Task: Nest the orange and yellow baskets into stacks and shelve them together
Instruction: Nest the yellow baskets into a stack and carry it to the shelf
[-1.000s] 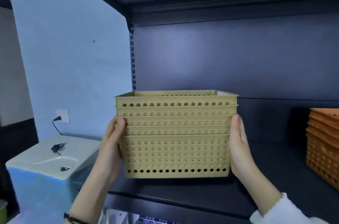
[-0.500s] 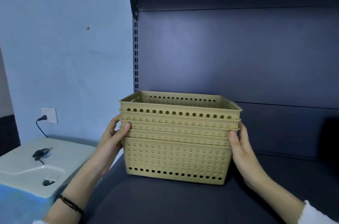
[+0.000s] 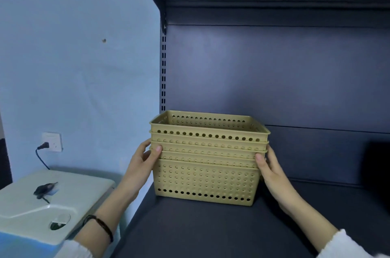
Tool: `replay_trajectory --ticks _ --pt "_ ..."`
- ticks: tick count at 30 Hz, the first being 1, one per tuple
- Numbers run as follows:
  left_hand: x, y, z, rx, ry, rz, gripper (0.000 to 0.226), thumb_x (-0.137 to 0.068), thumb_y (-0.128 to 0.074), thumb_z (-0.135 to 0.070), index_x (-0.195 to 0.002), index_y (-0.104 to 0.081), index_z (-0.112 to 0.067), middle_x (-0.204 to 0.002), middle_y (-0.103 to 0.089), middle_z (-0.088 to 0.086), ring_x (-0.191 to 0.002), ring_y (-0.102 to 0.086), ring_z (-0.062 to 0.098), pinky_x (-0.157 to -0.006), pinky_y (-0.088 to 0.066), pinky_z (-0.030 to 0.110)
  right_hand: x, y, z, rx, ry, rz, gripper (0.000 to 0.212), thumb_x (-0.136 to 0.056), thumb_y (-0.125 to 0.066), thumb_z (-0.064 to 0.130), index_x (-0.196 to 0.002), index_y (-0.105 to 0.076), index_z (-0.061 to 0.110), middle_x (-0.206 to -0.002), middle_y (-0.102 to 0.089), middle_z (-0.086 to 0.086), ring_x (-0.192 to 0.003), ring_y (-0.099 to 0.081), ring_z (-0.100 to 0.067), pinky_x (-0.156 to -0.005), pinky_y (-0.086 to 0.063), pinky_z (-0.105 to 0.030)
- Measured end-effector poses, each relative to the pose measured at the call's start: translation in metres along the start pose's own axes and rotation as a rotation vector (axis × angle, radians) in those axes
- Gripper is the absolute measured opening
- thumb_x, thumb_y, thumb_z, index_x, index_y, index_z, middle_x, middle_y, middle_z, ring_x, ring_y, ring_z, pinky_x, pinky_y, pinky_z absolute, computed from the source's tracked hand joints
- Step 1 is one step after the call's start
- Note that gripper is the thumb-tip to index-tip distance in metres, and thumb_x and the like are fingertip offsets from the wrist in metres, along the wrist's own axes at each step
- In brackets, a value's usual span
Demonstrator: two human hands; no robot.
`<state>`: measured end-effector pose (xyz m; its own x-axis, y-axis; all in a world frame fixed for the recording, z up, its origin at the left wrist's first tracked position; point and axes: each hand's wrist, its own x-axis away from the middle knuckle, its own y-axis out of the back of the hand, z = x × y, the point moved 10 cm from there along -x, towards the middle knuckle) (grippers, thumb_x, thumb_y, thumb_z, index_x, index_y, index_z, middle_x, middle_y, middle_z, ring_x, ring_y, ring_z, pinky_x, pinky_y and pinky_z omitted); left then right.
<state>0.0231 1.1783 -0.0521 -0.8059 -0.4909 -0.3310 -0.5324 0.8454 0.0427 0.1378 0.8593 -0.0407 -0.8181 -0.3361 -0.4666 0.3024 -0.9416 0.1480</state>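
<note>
Yellow basket stack (image 3: 207, 157), airborne a second ago, now sits on shelf (image 3: 211, 230) between left hand (image 3: 143, 164) and right hand (image 3: 272, 171), both clamped on its sides; orange stack pending.

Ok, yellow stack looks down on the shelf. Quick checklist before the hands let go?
1. Yellow basket stack resting on the shelf: ok, its base appears to sit flat on the dark surface.
2. Baskets nested evenly: ok, the rims lie parallel, with only a slight offset.
3. Left hand and right hand on the stack: ok, one at each end, so release is not yet done.
4. Stack set back from the shelf's front edge: ok, bare shelf shows in front of it.
5. Room beside it for the orange stack: ok, open shelf to the right.
6. Orange baskets located: cannot tell, none in view now.
</note>
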Motion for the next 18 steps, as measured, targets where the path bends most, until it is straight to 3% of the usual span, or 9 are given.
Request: replay_trajectory --ticks 2,4,7,9,11,12,14,18 --pt "0.000 0.005 -0.004 -0.073 -0.003 -0.059 0.041 -0.095 -0.059 -0.038 -0.132 -0.052 -0.023 -0.110 -0.073 0.004 -0.104 -0.067 0.018 -0.102 -0.048 0.046 0.002 0.001 0.002 0.020 -0.017 -0.045 0.076 -0.080 -0.053 0.066 -0.145 -0.033 0.034 -0.138 -0.054 0.015 -0.124 -0.051 0.001 -0.102 -0.040 -0.025" --pt "0.002 0.009 -0.012 -0.162 -0.001 -0.098 0.047 -0.093 -0.061 -0.039 -0.135 -0.048 -0.023 -0.117 -0.070 0.006 -0.102 -0.063 0.019 -0.099 -0.047 0.041 0.008 0.003 0.004 0.059 -0.048 -0.101 0.074 -0.079 -0.053 0.067 -0.143 -0.038 0.034 -0.136 -0.056 0.013 -0.123 -0.053 -0.004 -0.105 -0.041 -0.034" --pt "0.014 0.022 -0.031 -0.273 -0.084 -0.191 0.060 -0.091 -0.066 -0.035 -0.143 -0.039 -0.019 -0.141 -0.053 0.008 -0.120 -0.053 0.026 -0.098 -0.043 0.039 0.025 0.010 0.006 0.138 -0.122 -0.189 0.073 -0.074 -0.057 0.071 -0.133 -0.049 0.029 -0.127 -0.062 0.006 -0.116 -0.058 -0.011 -0.102 -0.045 -0.043" --pt "0.033 0.031 -0.052 -0.459 -0.249 -0.291 0.057 -0.091 -0.065 -0.030 -0.142 -0.042 -0.015 -0.144 -0.050 0.008 -0.131 -0.045 0.031 -0.102 -0.039 0.044 0.043 0.014 0.014 0.233 -0.145 -0.236 0.049 -0.087 -0.058 0.048 -0.129 -0.052 0.025 -0.117 -0.066 0.004 -0.104 -0.061 -0.008 -0.095 -0.047 -0.029" --pt "0.057 0.024 -0.078 -0.681 -0.487 -0.332 0.047 -0.090 -0.059 -0.026 -0.133 -0.051 -0.010 -0.133 -0.056 0.010 -0.126 -0.045 0.034 -0.100 -0.040 0.045 0.063 0.024 0.018 0.343 -0.149 -0.263 0.027 -0.092 -0.060 0.027 -0.119 -0.058 0.022 -0.105 -0.067 0.004 -0.093 -0.060 -0.001 -0.077 -0.042 -0.005" --pt "0.067 0.014 -0.088 -0.759 -0.590 -0.302 0.044 -0.088 -0.055 -0.028 -0.128 -0.055 -0.010 -0.127 -0.060 0.010 -0.121 -0.048 0.034 -0.097 -0.042 0.045 0.072 0.029 0.020 0.414 -0.153 -0.256 0.019 -0.091 -0.061 0.021 -0.110 -0.062 0.023 -0.101 -0.067 0.005 -0.092 -0.061 -0.001 -0.071 -0.039 -0.001" --pt "0.079 -0.016 -0.097 -0.875 -0.687 -0.180 0.042 -0.084 -0.048 -0.032 -0.117 -0.062 -0.011 -0.116 -0.065 0.009 -0.108 -0.056 0.033 -0.085 -0.047 0.043 0.088 0.038 0.024 0.566 -0.161 -0.199 0.013 -0.089 -0.063 0.019 -0.092 -0.065 0.032 -0.096 -0.068 0.010 -0.095 -0.063 -0.006 -0.073 -0.039 -0.004" --pt "0.102 -0.086 -0.099 -1.090 -0.728 0.092 0.023 -0.075 -0.066 -0.027 -0.093 -0.071 -0.015 -0.088 -0.071 0.003 -0.075 -0.067 0.028 -0.056 -0.051 0.034 0.117 0.069 0.032 0.771 -0.171 -0.124 0.021 -0.085 -0.064 0.031 -0.079 -0.055 0.050 -0.096 -0.067 0.015 -0.096 -0.063 -0.007 -0.086 -0.048 -0.028"
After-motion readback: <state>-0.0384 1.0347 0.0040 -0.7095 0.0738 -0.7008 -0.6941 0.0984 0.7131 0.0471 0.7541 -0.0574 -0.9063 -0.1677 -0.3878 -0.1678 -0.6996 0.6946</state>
